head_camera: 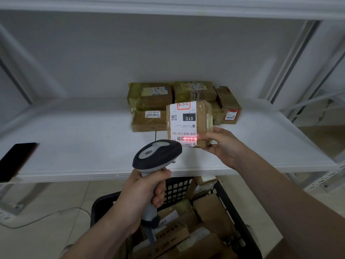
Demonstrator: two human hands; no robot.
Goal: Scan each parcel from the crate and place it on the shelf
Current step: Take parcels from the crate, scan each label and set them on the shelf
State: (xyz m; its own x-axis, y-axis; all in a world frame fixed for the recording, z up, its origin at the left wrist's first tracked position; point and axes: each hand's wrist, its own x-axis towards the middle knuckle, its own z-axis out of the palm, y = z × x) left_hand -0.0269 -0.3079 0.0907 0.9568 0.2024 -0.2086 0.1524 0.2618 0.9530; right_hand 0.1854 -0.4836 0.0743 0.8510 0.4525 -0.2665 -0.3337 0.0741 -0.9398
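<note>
Centre frame, the right hand (pixel 222 144) pinches the lower right corner of a brown cardboard parcel (pixel 188 124), thumb on top, and holds it above the white shelf (pixel 74 143). A red scan line (pixel 188 139) crosses the barcode on its white label. Below it, the left hand (pixel 141 191) is wrapped round the handle of a grey barcode scanner (pixel 156 154). Behind the held parcel, several taped parcels (pixel 151 98) lie on the shelf. At the bottom, a black crate (pixel 233 212) holds more boxes. A dark phone (pixel 16 159) lies at the shelf's left edge.
</note>
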